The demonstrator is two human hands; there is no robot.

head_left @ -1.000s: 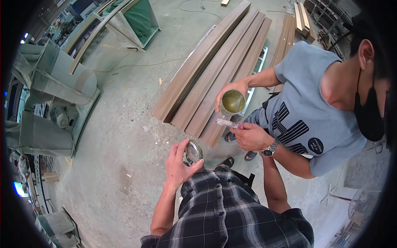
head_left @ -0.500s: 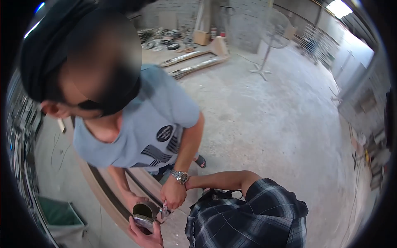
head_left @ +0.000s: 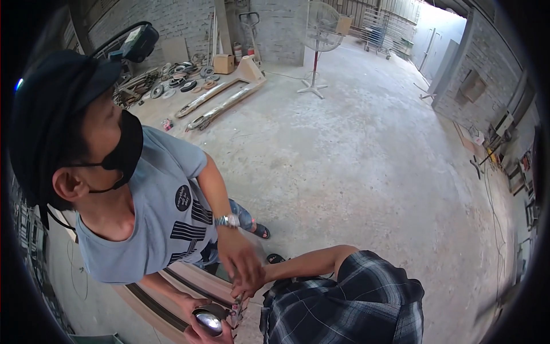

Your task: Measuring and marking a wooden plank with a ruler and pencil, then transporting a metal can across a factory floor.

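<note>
right hand: I see it mostly under the co-worker's hand, grip unclear
left hand: I can't find it
can: co-worker's other hand grasps it

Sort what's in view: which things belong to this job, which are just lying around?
In hand: shiny round metal tin; long brown wooden boards beneath.
Lying about: white pedestal fan; brown cardboard box; pale pallet-truck forks; round discs on floor.

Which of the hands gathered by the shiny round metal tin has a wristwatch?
The co-worker's hand reaching down from the grey T-shirt: a silver watch circles its wrist; the visible others are bare.
</note>
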